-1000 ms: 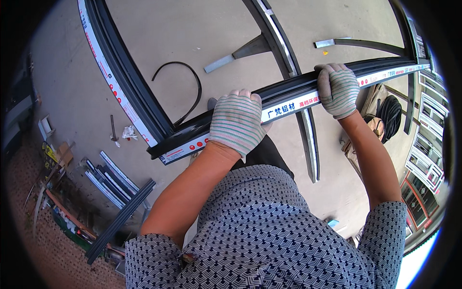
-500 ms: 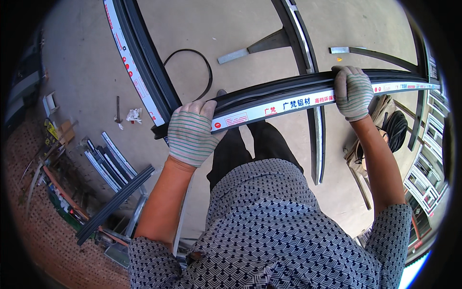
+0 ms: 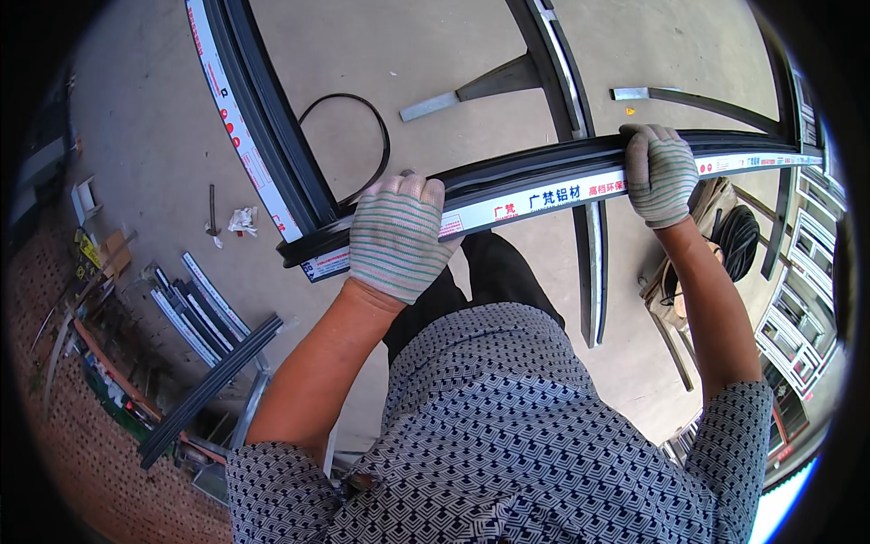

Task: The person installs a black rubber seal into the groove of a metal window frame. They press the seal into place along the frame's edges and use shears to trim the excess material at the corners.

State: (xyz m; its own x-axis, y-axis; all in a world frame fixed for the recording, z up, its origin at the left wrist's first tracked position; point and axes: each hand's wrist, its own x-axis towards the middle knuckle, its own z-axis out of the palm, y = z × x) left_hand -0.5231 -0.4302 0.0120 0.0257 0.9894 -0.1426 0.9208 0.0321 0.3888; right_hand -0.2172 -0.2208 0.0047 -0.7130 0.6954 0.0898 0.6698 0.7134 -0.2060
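Observation:
A large rectangular frame of dark aluminium profiles lies raised in front of me. Its near rail (image 3: 535, 186) carries a white printed film along my side. My left hand (image 3: 397, 238), in a striped knit glove, wraps round this rail a little in from the left corner. Farther along, my right hand (image 3: 661, 176), gloved the same way, is curled over the rail's top edge. The fingers' far sides are hidden behind the profile. The frame's left rail (image 3: 272, 118) runs away from me and meets the near rail at the corner.
A dark support bar (image 3: 591, 272) passes beneath the frame. On the floor beyond lies a looped black strip (image 3: 388, 136). Several cut profiles (image 3: 195, 313) rest at left by a long dark profile (image 3: 213, 390). At right sits a coil of black cable (image 3: 739, 240).
My left hand has slid right along the rail, away from the corner, uncovering more film there. My right hand keeps its place on the rail. The whole view has shifted slightly.

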